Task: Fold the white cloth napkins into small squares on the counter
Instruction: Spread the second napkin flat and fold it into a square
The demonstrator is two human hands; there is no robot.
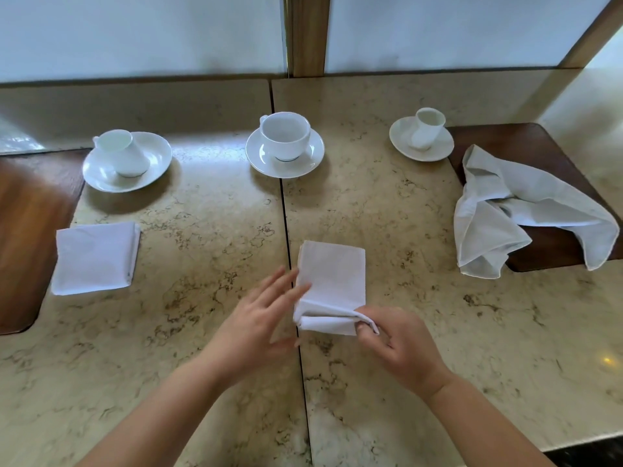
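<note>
On the marble bench (404, 332) lie three white napkins. The middle napkin (332, 281) is partly folded into a narrow rectangle and lies just right of the dark seam (290, 237) that divides the bench. Its near end is lifted a little and shows loose layers. The right hand (401, 342) holds this near corner: the thumb and the fingers are closed on the cloth edge in a pinch grip. The left hand (259, 318) is open and flat, with the fingers spread, and it holds nothing. Its fingertips (296, 281) touch the left edge of the napkin. This hand is a little blurred.

To the left, well apart, lies a folded napkin (96, 257), already a neat square, flat on the bench beside a brown wooden inlay (30, 230). To the right, the third napkin (526, 210) is crumpled and not folded. It lies partly on another wooden inlay (512, 139) and partly on the marble.

At the far side stand three white cups on saucers: the left cup (119, 151), the middle cup (285, 136) and the right cup (428, 128). All three are upright.
</note>
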